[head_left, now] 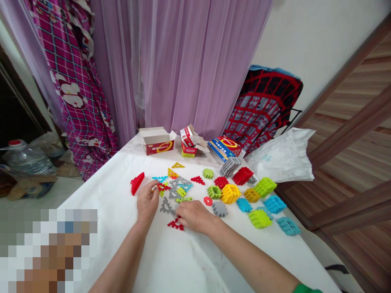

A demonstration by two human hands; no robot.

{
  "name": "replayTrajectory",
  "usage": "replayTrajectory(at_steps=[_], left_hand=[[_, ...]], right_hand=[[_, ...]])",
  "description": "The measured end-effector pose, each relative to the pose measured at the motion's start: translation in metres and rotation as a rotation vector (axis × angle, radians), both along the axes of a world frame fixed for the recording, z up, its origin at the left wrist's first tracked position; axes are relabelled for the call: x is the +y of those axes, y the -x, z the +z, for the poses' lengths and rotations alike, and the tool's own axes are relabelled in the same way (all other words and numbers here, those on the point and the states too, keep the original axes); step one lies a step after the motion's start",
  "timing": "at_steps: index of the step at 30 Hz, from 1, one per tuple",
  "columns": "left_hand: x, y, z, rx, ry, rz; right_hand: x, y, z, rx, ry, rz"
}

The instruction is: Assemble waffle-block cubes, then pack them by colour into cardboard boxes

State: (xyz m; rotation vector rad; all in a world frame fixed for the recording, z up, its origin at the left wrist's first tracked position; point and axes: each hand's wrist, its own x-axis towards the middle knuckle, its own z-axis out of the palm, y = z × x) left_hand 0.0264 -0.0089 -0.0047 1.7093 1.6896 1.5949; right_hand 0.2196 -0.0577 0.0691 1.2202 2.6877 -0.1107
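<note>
Toothed plastic building pieces lie in a loose group between my two hands. My left hand (148,201) is closed, with its fingertips beside a red triangular piece (164,187); what it pinches, if anything, is hidden. My right hand (194,215) bends down over another red triangular piece (175,224), its fingers closed on the edge. Among the loose pieces are a grey triangle (167,206), a blue triangle (159,179) and a yellow triangle (178,165). Left of them sits a red stack of triangles (137,183).
Stacked square pieces stand to the right, including a yellow stack (230,193), a red stack (242,176) and a lime stack (260,218). Opened cartons, such as a red box (159,147) and a blue box (221,149), line the back. A white plastic bag (281,156) lies behind.
</note>
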Motion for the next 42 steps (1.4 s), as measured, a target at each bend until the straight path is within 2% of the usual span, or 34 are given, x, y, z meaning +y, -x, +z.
replayTrajectory(at_steps=[5, 11, 14, 17, 21, 27, 32, 34, 37, 42], left_hand=[[-0.001, 0.001, 0.001, -0.02, -0.006, 0.033], [0.0, 0.001, 0.0, -0.032, -0.021, 0.052], [0.0, 0.001, 0.0, -0.027, -0.033, 0.058], [-0.002, -0.001, 0.001, -0.007, -0.053, 0.035], [-0.003, -0.004, 0.001, 0.022, -0.055, 0.001], [-0.004, -0.002, 0.001, 0.03, -0.021, 0.002], [-0.004, 0.0, -0.001, 0.018, -0.001, 0.016], [-0.004, -0.001, -0.002, 0.012, 0.005, 0.017], [-0.002, -0.002, -0.003, 0.005, 0.012, 0.018], [-0.001, -0.002, -0.003, -0.006, 0.018, 0.026]], right_hand=[[0.003, 0.003, 0.009, 0.058, 0.039, -0.044], [0.036, -0.012, 0.031, 0.294, 0.043, -0.423], [0.054, -0.012, 0.033, 0.364, -0.025, -0.525], [0.06, -0.007, 0.029, 0.391, -0.123, -0.543], [0.064, -0.002, 0.019, 0.365, -0.166, -0.569], [0.08, -0.01, 0.008, 0.331, -0.347, -0.564], [0.07, -0.026, -0.007, 0.233, -0.217, -0.388], [0.064, -0.033, -0.008, 0.241, -0.223, -0.439], [0.062, -0.038, 0.0, 0.221, -0.242, -0.515], [0.069, -0.02, 0.012, 0.103, -0.152, -0.517]])
